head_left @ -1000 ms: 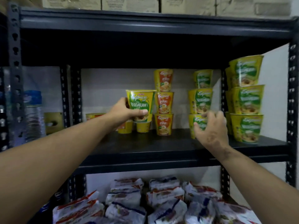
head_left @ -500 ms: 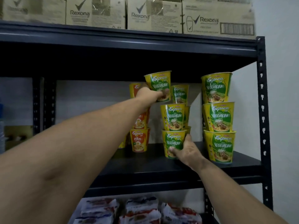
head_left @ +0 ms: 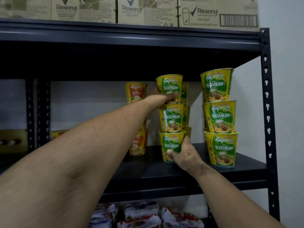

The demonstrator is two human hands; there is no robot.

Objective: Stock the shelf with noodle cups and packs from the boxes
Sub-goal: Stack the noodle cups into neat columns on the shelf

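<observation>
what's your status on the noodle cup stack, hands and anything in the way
Left hand grips top vegetarian cup, on the middle cup. Right hand holds bottom cup. Shelf above close overhead.

On the black metal shelf (head_left: pixel 181 171) before you, three green-and-yellow vegetarian noodle cups (head_left: pixel 171 118) stand stacked at centre. A like three-cup stack (head_left: pixel 219 116) stands to their right, red-and-yellow ayam cups (head_left: pixel 136 92) to their left. Cardboard Rexona boxes (head_left: pixel 148 11) sit above, plastic noodle packs (head_left: pixel 141 214) below.

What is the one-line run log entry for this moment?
left hand: holds top cup on stack | right hand: steadies bottom cup | shelf
</observation>
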